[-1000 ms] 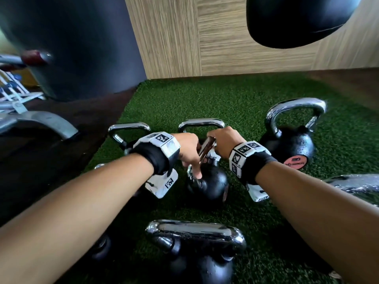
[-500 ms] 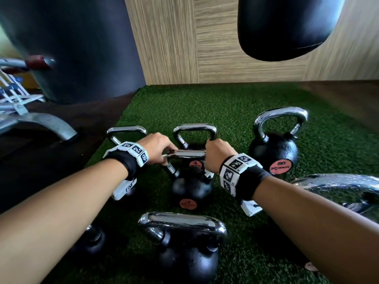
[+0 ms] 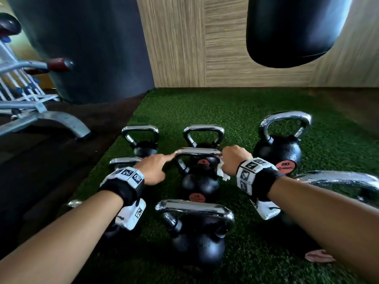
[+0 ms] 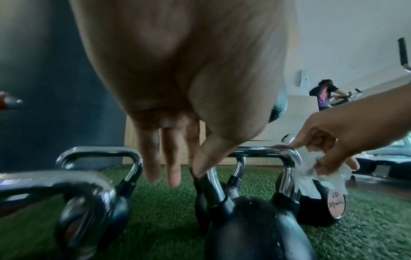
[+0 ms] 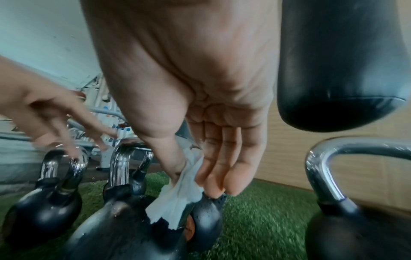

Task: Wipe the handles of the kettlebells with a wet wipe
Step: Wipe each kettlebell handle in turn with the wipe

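Hands, 2, both w/ marker wristbands. Right hand (image 3: pixel 232 160) pinches wet wipe (image 5: pixel 177 193) betw. thumb and fingers, at right end of centre kettlebell handle (image 3: pixel 198 151); wipe, white, crumpled, hangs beside handle's right upright, loose end over black ball. Left hand (image 3: pixel 152 168) spread loose, fingers straight and pointing down in wrist view, forefinger touching handle's left end, nothing held.

Centre kettlebell (image 3: pixel 198 184): black ball, chrome handle, upright on green turf (image 3: pixel 205 107), pink label low on front.

Other kettlebells, same type: two behind (image 3: pixel 140 140) (image 3: pixel 203 136); larger one rear right (image 3: pixel 281 144); one nearest camera (image 3: pixel 196 232), droplets on ball; chrome handles only partly seen at far left (image 3: pixel 123 160) and far right (image 3: pixel 336 178).

Surrounds: black punch bag (image 3: pixel 291 31) hanging upper right; wood-grain wall (image 3: pixel 194 42); grey metal frame (image 3: pixel 41 115) left, on dark floor.
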`<control>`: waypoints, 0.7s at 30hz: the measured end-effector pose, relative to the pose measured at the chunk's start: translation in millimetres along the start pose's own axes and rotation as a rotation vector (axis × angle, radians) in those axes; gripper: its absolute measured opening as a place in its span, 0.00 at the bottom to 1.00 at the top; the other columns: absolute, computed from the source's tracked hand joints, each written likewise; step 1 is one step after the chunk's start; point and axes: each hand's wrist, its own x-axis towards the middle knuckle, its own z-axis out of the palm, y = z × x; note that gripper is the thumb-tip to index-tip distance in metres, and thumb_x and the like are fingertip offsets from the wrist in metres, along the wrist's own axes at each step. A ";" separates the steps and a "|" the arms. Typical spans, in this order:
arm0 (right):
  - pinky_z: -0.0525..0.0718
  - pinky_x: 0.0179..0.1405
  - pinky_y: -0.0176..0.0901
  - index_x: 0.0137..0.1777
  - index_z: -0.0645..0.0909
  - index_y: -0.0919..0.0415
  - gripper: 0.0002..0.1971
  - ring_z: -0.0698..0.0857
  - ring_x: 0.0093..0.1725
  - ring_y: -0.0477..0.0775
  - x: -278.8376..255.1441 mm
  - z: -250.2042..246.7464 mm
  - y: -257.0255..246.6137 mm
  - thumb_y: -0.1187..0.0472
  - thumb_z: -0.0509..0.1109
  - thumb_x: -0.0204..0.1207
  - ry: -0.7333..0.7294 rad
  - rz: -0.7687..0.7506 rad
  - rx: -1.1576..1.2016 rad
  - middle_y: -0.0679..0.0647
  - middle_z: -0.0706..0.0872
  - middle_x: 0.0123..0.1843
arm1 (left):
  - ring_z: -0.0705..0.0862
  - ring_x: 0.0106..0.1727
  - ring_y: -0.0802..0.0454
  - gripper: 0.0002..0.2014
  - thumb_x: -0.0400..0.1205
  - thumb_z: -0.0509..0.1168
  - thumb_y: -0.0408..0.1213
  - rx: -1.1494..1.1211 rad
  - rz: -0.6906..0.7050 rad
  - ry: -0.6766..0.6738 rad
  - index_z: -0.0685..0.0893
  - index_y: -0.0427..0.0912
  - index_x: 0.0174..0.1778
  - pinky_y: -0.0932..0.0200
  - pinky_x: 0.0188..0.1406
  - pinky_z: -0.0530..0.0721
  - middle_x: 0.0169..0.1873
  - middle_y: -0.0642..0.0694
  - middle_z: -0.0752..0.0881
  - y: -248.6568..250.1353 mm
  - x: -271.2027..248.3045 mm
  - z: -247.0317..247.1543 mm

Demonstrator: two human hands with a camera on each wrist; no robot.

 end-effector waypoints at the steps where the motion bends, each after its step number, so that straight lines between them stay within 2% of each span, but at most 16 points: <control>1: 0.79 0.43 0.46 0.58 0.84 0.60 0.15 0.88 0.59 0.66 -4.1 -4.4 2.2 0.56 0.70 0.73 -0.013 0.027 0.003 0.61 0.88 0.58 | 0.85 0.68 0.50 0.39 0.80 0.62 0.26 -0.028 -0.015 -0.062 0.66 0.60 0.87 0.71 0.53 0.76 0.76 0.47 0.82 -9.3 -5.9 7.8; 3: 0.80 0.42 0.45 0.56 0.82 0.60 0.14 0.88 0.57 0.65 -14.3 -16.7 4.0 0.56 0.71 0.73 -0.021 0.069 0.013 0.62 0.88 0.57 | 0.87 0.61 0.56 0.37 0.80 0.64 0.22 -0.136 -0.024 -0.196 0.73 0.57 0.84 0.81 0.40 0.75 0.76 0.52 0.82 -26.0 -16.5 25.5; 5: 0.82 0.40 0.47 0.53 0.82 0.63 0.13 0.88 0.49 0.63 -26.0 -30.0 -1.4 0.57 0.73 0.73 -0.033 0.092 0.043 0.62 0.89 0.51 | 0.87 0.56 0.55 0.35 0.79 0.67 0.20 -0.251 -0.009 -0.280 0.77 0.53 0.80 0.80 0.34 0.77 0.73 0.50 0.84 -36.9 -26.7 43.7; 7: 0.87 0.39 0.54 0.50 0.82 0.65 0.09 0.85 0.36 0.60 -35.9 -39.1 -12.9 0.62 0.75 0.75 -0.122 0.088 0.214 0.63 0.88 0.39 | 0.90 0.56 0.53 0.33 0.76 0.74 0.22 -0.350 0.011 -0.313 0.81 0.51 0.76 0.74 0.38 0.81 0.67 0.51 0.87 -38.8 -39.9 58.7; 8: 0.88 0.37 0.55 0.47 0.80 0.64 0.08 0.84 0.32 0.59 -42.6 -43.1 -19.2 0.64 0.76 0.76 -0.197 0.086 0.327 0.63 0.86 0.35 | 0.91 0.55 0.54 0.31 0.74 0.78 0.26 -0.389 0.027 -0.317 0.84 0.53 0.73 0.73 0.41 0.81 0.61 0.56 0.89 -35.8 -45.7 66.3; 10: 0.87 0.32 0.53 0.45 0.77 0.62 0.09 0.82 0.29 0.57 -56.4 -50.4 -29.8 0.66 0.77 0.77 -0.290 0.068 0.487 0.62 0.83 0.35 | 0.90 0.55 0.58 0.27 0.69 0.84 0.37 -0.392 0.085 -0.324 0.86 0.60 0.62 0.74 0.47 0.82 0.50 0.67 0.89 -30.2 -57.0 77.1; 11: 0.88 0.32 0.53 0.46 0.77 0.62 0.09 0.82 0.31 0.57 -62.2 -53.1 -33.7 0.66 0.77 0.77 -0.295 0.050 0.515 0.63 0.83 0.37 | 0.89 0.58 0.59 0.29 0.66 0.85 0.43 -0.407 0.108 -0.351 0.86 0.61 0.63 0.71 0.55 0.84 0.51 0.67 0.89 -27.7 -60.2 82.9; 12: 0.89 0.35 0.54 0.47 0.78 0.63 0.09 0.83 0.34 0.57 -68.1 -55.4 -37.7 0.65 0.78 0.77 -0.287 0.034 0.541 0.63 0.83 0.40 | 0.87 0.64 0.58 0.31 0.64 0.86 0.48 -0.447 0.129 -0.390 0.86 0.62 0.64 0.64 0.65 0.84 0.56 0.65 0.90 -25.4 -63.2 87.8; 13: 0.90 0.39 0.57 0.48 0.79 0.64 0.10 0.83 0.37 0.58 -73.5 -57.2 -41.7 0.65 0.78 0.76 -0.275 0.028 0.569 0.63 0.84 0.42 | 0.85 0.68 0.57 0.33 0.63 0.87 0.52 -0.479 0.142 -0.426 0.85 0.62 0.65 0.58 0.72 0.81 0.62 0.63 0.88 -23.3 -65.6 92.8; 14: 0.91 0.43 0.59 0.49 0.80 0.64 0.10 0.84 0.40 0.58 -78.1 -58.7 -45.1 0.65 0.79 0.76 -0.260 0.031 0.600 0.62 0.85 0.44 | 0.83 0.70 0.58 0.34 0.63 0.86 0.57 -0.504 0.161 -0.445 0.86 0.63 0.65 0.56 0.75 0.79 0.65 0.63 0.86 -19.9 -67.5 96.2; 16: 0.92 0.46 0.61 0.49 0.81 0.64 0.11 0.86 0.41 0.56 -86.7 -59.2 -52.8 0.63 0.80 0.74 -0.229 0.045 0.640 0.59 0.87 0.44 | 0.80 0.71 0.60 0.35 0.61 0.83 0.66 -0.522 0.208 -0.446 0.86 0.63 0.64 0.63 0.75 0.75 0.68 0.66 0.83 -12.0 -69.4 104.2; 19: 0.93 0.41 0.57 0.47 0.83 0.64 0.11 0.87 0.34 0.49 -98.8 -57.3 -68.8 0.64 0.82 0.71 -0.160 0.089 0.653 0.51 0.88 0.35 | 0.79 0.73 0.55 0.52 0.52 0.76 0.77 -0.567 0.163 -0.383 0.80 0.62 0.74 0.67 0.67 0.73 0.67 0.61 0.81 1.2 -68.4 117.4; 21: 0.91 0.34 0.49 0.44 0.85 0.62 0.09 0.87 0.32 0.48 -106.8 -56.3 -79.6 0.65 0.84 0.70 -0.113 0.116 0.588 0.53 0.86 0.35 | 0.82 0.70 0.54 0.48 0.55 0.77 0.77 -0.644 0.122 -0.330 0.82 0.61 0.72 0.66 0.60 0.74 0.60 0.61 0.80 6.4 -70.8 128.3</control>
